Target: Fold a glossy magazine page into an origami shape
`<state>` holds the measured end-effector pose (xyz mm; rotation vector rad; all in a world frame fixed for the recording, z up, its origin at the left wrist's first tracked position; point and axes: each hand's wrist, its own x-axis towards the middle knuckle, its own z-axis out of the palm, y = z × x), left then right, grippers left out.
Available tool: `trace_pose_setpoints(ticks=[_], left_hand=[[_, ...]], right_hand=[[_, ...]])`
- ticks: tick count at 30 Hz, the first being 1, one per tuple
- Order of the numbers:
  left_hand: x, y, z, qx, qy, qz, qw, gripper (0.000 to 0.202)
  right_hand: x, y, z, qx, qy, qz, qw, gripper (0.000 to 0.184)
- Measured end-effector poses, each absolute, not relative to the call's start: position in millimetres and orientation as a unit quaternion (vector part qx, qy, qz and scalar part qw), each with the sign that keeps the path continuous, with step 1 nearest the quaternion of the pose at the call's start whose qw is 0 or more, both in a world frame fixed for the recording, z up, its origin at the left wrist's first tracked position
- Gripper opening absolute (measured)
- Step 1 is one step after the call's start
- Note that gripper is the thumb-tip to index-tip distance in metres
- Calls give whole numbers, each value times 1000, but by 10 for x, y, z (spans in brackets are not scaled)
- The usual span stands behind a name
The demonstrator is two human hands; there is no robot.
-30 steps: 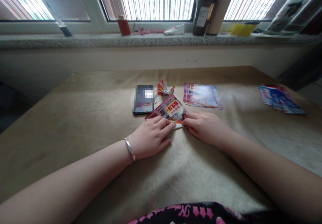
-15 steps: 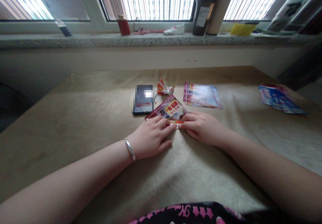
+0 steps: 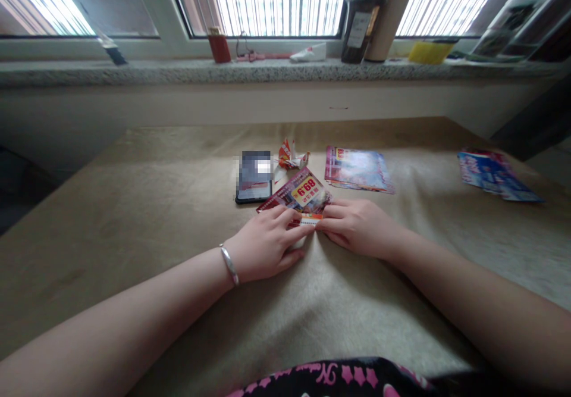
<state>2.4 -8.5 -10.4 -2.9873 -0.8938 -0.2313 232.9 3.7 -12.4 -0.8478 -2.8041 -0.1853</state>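
Note:
A printed flyer (image 3: 304, 193), red and purple with a yellow price panel, lies turned at an angle on the table. A narrow white and orange strip is folded along its near edge. My left hand (image 3: 272, 239), a silver bangle at its wrist, rests flat on the flyer's near left part. Its fingers are stretched out and its thumb lies apart on the table. My right hand (image 3: 357, 224) has its fingers close together on the near right corner, pinching at the fold. Both index fingertips nearly meet there; the paper beneath them is hidden.
A phone (image 3: 255, 177) lies left of the flyer. Behind it sits a folded paper piece (image 3: 292, 156), orange and white. A stack of flyers (image 3: 359, 168) is to the right, and blue flyers (image 3: 497, 177) lie farther right. A stone windowsill (image 3: 178, 74) holds jars and small items.
My fingertips have shifted slightly along the near fold, and more of the white and orange strip shows. The flyer and the other things stay where they were.

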Motion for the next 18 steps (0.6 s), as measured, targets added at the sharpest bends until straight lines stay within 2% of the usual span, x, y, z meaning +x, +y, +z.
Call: trace_pose_setpoints(ticks=[14, 18], left_hand=[[29, -103, -118, -954, -289, -83, 5, 37], [37, -108, -114, -953, -292, -78, 8, 36]], right_hand=[[2385, 103, -116, -281, -953, -19, 116, 20], [2408, 110, -94, -278, -956, -24, 96, 20]])
